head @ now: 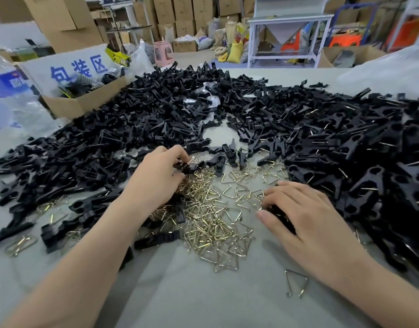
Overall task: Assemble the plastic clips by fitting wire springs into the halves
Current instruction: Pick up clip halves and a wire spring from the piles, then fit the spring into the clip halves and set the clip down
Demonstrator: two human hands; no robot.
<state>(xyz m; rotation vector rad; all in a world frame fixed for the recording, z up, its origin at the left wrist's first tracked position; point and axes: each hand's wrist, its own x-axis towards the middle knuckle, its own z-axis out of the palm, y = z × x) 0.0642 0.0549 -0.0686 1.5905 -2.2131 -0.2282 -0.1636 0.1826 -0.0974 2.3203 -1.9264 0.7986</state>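
Note:
A wide heap of black plastic clip halves (156, 110) covers the far and left part of the table. Brass-coloured triangular wire springs (213, 223) lie in a loose pile at the centre. My left hand (156, 176) reaches into the near edge of the heap, its fingertips curled round a black clip half (192, 165). My right hand (305, 216) rests palm down at the right of the spring pile, fingers bent over a black clip piece (278, 210) that is mostly hidden beneath it. Assembled clips with springs (360, 162) are piled to the right.
An open cardboard box (85, 100) with a blue-lettered flap stands at the back left, beside a plastic water bottle (7, 81). One stray spring (296, 284) lies near the front on the grey table (203, 292). Stacked cartons and a white frame table fill the room behind.

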